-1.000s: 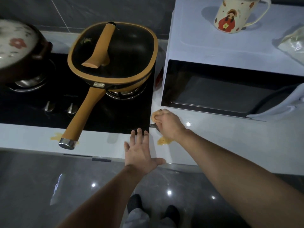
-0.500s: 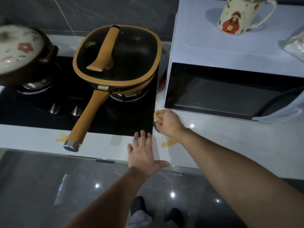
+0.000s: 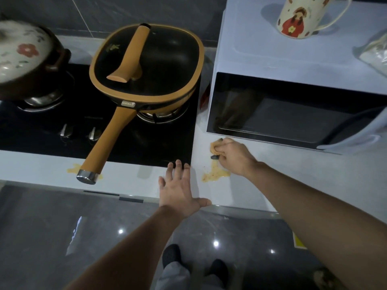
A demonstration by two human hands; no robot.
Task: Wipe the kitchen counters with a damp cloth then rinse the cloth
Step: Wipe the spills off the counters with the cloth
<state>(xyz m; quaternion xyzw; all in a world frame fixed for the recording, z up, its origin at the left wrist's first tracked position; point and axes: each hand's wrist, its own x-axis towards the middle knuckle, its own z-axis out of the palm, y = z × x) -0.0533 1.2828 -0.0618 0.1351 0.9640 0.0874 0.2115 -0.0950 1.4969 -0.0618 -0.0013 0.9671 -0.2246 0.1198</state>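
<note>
A white counter (image 3: 303, 176) runs the whole width in front of the person, with dark glossy floor tiles (image 3: 62, 237) below its front edge. A black glass hob (image 3: 150, 147) is set into its left part, and a white microwave (image 3: 272, 114) with a dark door sits on its right part, close to the hob's right side. On the hob's near burner sits an orange-rimmed pan (image 3: 167, 65) under a dark lid, its long orange handle sticking out past the counter's front edge. A brown pot (image 3: 27, 59) with a flowered lid sits on the left burner. A cream mug (image 3: 299, 17) stands on top of the microwave.

The left hand (image 3: 180, 185) lies flat on the counter's front edge, fingers straight and a little spread, fingertips reaching onto the hob's front right corner, holding nothing. The right hand (image 3: 234, 158) is curled over a bunched yellowish cloth (image 3: 215, 146), pressing it down on the counter just in front of the microwave's lower left corner.

An orange spill (image 3: 215, 174) lies on the counter just beside that hand, on the near side, between the two hands. A smaller orange smear (image 3: 73, 167) shows under the end of the pan handle.
</note>
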